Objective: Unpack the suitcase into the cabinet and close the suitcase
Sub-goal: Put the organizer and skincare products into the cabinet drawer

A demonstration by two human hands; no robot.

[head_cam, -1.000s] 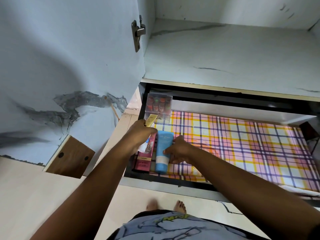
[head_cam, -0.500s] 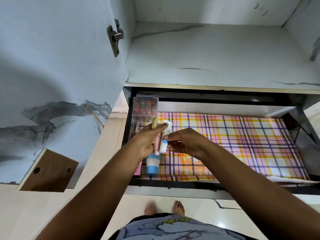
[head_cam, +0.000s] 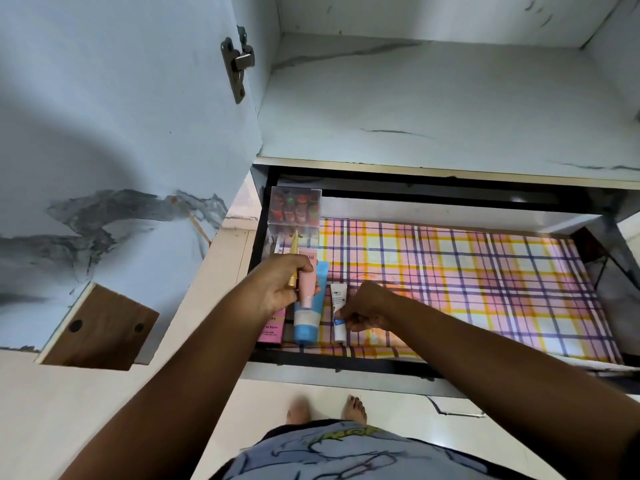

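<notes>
Fingers of right hand [head_cam: 363, 311] pinch small white tube [head_cam: 338, 311], long axis front-to-back on plaid drawer liner [head_cam: 467, 289], just right of blue tube [head_cam: 310, 317]. Left hand [head_cam: 282, 289] grips pink tube [head_cam: 307, 289] and gold pen-like tube [head_cam: 293, 261].

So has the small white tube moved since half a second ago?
Yes. The small white tube has come down from between the hands onto the plaid liner, right of the blue tube.
</notes>
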